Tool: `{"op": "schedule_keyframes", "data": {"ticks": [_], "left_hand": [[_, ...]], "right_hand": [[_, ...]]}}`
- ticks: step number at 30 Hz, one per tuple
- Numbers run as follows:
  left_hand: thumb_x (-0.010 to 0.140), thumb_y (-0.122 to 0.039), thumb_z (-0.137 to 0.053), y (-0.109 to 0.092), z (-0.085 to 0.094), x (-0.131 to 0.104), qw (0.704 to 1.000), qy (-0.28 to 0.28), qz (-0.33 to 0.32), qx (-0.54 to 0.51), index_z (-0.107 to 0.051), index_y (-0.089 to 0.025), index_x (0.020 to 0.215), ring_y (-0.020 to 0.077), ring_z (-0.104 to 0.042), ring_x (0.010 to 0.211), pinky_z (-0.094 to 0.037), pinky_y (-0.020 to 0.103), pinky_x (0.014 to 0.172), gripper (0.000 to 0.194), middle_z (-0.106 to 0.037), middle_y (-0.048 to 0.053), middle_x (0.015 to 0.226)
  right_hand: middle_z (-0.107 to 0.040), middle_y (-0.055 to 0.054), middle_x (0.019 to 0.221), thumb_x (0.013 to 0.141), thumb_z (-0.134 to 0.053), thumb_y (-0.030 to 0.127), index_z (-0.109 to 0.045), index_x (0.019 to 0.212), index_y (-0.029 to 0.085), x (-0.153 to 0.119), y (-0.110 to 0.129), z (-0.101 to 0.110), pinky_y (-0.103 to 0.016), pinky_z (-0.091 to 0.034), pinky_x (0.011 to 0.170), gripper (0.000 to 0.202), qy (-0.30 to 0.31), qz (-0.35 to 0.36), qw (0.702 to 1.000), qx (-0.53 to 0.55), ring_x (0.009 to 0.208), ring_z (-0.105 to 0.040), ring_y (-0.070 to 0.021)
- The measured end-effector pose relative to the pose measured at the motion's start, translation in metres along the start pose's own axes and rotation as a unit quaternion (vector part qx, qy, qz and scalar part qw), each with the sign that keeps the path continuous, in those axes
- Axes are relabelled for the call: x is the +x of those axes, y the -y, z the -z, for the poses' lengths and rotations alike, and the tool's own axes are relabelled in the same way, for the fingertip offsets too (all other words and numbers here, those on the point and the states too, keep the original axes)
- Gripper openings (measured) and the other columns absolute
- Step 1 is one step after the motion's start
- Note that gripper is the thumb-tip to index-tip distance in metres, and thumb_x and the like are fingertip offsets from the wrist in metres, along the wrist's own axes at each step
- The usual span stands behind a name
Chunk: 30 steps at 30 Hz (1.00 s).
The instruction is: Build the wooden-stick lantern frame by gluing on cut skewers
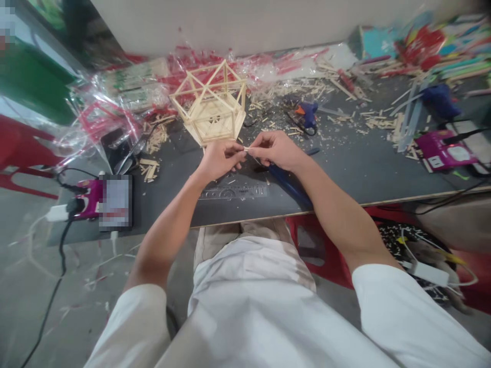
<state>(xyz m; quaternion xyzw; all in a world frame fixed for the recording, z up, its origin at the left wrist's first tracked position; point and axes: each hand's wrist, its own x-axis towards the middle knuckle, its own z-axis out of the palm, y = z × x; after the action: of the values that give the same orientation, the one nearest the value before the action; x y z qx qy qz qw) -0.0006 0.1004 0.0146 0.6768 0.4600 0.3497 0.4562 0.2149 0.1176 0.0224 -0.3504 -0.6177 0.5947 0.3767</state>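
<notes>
My left hand (222,159) and my right hand (276,150) meet over the dark table, fingertips pinched together. Between them is a small pale wooden stick piece (246,149), mostly covered by the fingers. Just behind my left hand stands a framework of thin wooden sticks (215,115) with a many-sided base and triangular bracing. Under my right hand and forearm lies a dark blue long-handled tool (289,186), its working end partly hidden. A clear plastic ruler (233,192) rests on the table below my hands.
A blue glue gun (309,113) lies behind my right hand, another (441,100) farther right. Stick offcuts (157,138) and plastic wrapping (115,115) litter the table (345,174). Purple power strips (441,149) with cables sit at both sides; a phone (115,202) lies left.
</notes>
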Motion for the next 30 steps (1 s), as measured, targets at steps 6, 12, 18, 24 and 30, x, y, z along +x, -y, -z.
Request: {"op": "schedule_keyframes", "data": {"ticks": [6,12,18,24,30], "left_hand": [[0.094,-0.028,-0.078,-0.0047,-0.0015,-0.0017,1.0,0.002,0.012,-0.007,-0.072,-0.012,0.097,0.0108,-0.071,0.062,-0.057,0.019,0.054,0.017,-0.078,0.008,0.08],[0.092,-0.02,-0.078,-0.004,-0.001,-0.0001,1.0,0.006,0.008,-0.017,-0.07,-0.012,0.1,0.0103,-0.071,0.061,-0.056,0.018,0.054,0.014,-0.077,0.006,0.078],[0.09,-0.019,-0.08,-0.0041,0.0,-0.0003,1.0,0.011,0.006,-0.018,-0.071,-0.012,0.105,0.0115,-0.073,0.064,-0.057,0.019,0.054,0.019,-0.076,0.004,0.077],[0.092,-0.022,-0.078,-0.0014,0.0003,0.0004,1.0,0.014,0.003,-0.027,-0.073,-0.011,0.099,0.0101,-0.071,0.062,-0.056,0.017,0.053,0.014,-0.074,0.004,0.074],[0.095,-0.028,-0.074,-0.0024,-0.0006,-0.0011,0.999,-0.013,-0.032,-0.014,-0.076,-0.012,0.095,0.0079,-0.069,0.059,-0.054,0.016,0.052,0.017,-0.075,0.005,0.077]], "right_hand": [[-0.067,0.001,0.062,0.069,-0.096,0.047,-0.067,0.077,0.014,0.0,-0.0001,-0.0002,-0.02,-0.038,0.038,0.044,-0.006,-0.011,1.0,-0.018,0.042,-0.049,-0.0045],[-0.066,0.001,0.063,0.07,-0.096,0.05,-0.067,0.078,0.015,0.0011,-0.0043,-0.0002,-0.02,-0.039,0.038,0.046,-0.005,-0.002,1.0,-0.03,0.043,-0.05,-0.0047],[-0.063,0.002,0.06,0.071,-0.095,0.046,-0.068,0.076,0.015,0.0016,-0.0066,-0.0015,-0.02,-0.04,0.038,0.042,-0.014,0.002,1.0,-0.026,0.042,-0.051,-0.0052],[-0.064,0.002,0.06,0.071,-0.095,0.043,-0.068,0.076,0.015,0.0004,-0.0045,-0.0018,-0.02,-0.04,0.039,0.039,-0.01,-0.006,0.999,-0.032,0.043,-0.051,-0.0055],[-0.068,0.0,0.065,0.072,-0.093,0.046,-0.068,0.076,0.016,-0.0005,-0.0038,-0.0015,-0.021,-0.04,0.04,0.04,-0.009,-0.009,0.999,-0.035,0.043,-0.052,-0.0062]]}}
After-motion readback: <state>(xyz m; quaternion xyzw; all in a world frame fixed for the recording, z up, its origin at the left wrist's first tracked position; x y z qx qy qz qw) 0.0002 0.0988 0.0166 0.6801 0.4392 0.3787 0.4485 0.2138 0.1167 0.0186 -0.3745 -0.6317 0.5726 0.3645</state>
